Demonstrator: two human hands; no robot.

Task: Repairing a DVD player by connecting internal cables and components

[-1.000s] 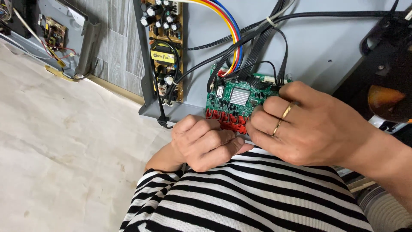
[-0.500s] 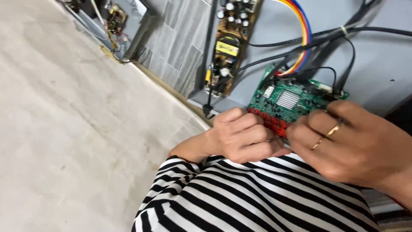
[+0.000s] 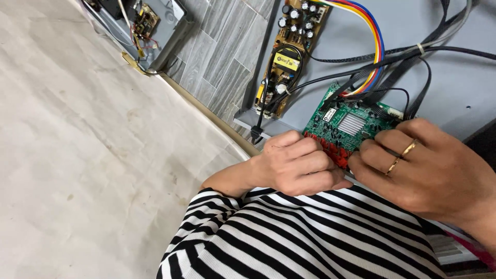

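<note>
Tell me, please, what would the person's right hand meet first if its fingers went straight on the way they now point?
The right hand points left; its fingertips already rest on the green circuit board. Going on, it would probably meet the left hand at the board's red connector edge, though depth is unclear.

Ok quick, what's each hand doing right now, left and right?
Left hand: curled closed at the near edge of the green circuit board; a grip cannot be told.
Right hand: fingers bent, fingertips on the board's near edge.

Both hands grip a small green circuit board with a silver heat sink: the left hand curled at its 7 o'clock edge, the right hand at 4 o'clock. At 11 o'clock lies a long tan power board on a grey metal panel.
</note>
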